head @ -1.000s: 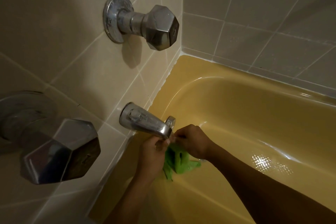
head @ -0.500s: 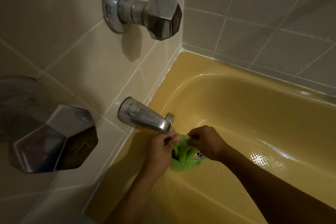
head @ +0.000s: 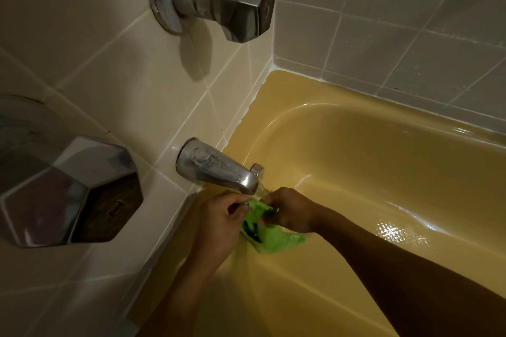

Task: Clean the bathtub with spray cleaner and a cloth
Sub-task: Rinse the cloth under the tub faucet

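Your left hand (head: 219,223) and right hand (head: 291,210) both grip the green cloth (head: 269,235). It has shifted under the tub spout (head: 219,169)'s running water. You're rinsing now.

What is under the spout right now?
Water runs from the spout onto the green cloth, gripped by the left hand and right hand. They cover the tub floor beneath; no drain shows.

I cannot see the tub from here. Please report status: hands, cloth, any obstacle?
Left hand and right hand both gripping green cloth. Cloth under running spout, over yellow tub. Nothing in the way.
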Motion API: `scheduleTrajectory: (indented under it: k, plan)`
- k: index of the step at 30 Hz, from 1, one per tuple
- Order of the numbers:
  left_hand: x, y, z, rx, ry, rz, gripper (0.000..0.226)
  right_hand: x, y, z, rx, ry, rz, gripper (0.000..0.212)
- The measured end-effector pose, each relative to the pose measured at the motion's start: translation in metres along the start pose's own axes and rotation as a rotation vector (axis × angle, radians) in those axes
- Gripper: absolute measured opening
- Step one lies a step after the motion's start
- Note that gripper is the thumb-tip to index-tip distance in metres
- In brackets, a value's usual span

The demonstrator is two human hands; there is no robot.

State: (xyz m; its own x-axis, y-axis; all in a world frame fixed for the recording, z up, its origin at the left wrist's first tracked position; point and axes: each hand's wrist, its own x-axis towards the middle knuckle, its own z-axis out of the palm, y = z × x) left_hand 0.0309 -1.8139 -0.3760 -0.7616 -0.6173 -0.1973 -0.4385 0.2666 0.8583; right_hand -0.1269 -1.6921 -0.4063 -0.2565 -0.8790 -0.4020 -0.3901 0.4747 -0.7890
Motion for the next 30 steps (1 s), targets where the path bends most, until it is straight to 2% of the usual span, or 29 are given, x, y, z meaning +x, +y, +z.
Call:
scheduleTrajectory:
  k: [3, 9, 15, 17, 20, 22, 24, 27, 30]
  plan:
    - [-0.005, -0.003, -0.006, -0.014, 0.052, 0.016, 0.024, 0.007, 0.003, 0.001, -0.018, 0.081, 0.024, 0.018]
    - [-0.02, -0.007, -0.009, -0.045, 0.139, -0.041, 0.02, 0.014, 0.008, -0.007, -0.236, -0.028, 0.012, 0.026]
    - [-0.015, -0.005, -0.015, -0.138, 0.322, -0.004, 0.027, 0.009, 0.017, -0.026, -0.078, 0.078, 0.004, 0.024]
    - [-0.012, -0.006, -0.016, -0.154, 0.328, -0.01, 0.026, 0.002, 0.015, -0.034, -0.102, -0.022, 0.012, 0.021]
    - [-0.008, -0.007, -0.012, -0.176, 0.307, -0.014, 0.031, -0.006, 0.021, -0.048, -0.352, -0.134, 0.021, 0.023]
    - [-0.01, -0.006, -0.007, -0.182, 0.29, -0.003, 0.04, -0.009, 0.026, -0.059, -0.47, -0.1, 0.013, 0.023]
    - [-0.012, -0.004, 0.001, -0.201, 0.27, -0.011, 0.043, -0.015, 0.028, -0.071, -0.485, -0.091, 0.023, 0.02]
    - [-0.011, -0.002, 0.015, -0.246, 0.262, -0.064, 0.041, -0.029, 0.038, -0.085, -0.542, -0.139, 0.027, 0.012]
    - [-0.006, -0.005, 0.025, -0.313, 0.257, -0.122, 0.037, -0.054, 0.069, -0.103, -0.601, -0.052, 0.07, 0.015]
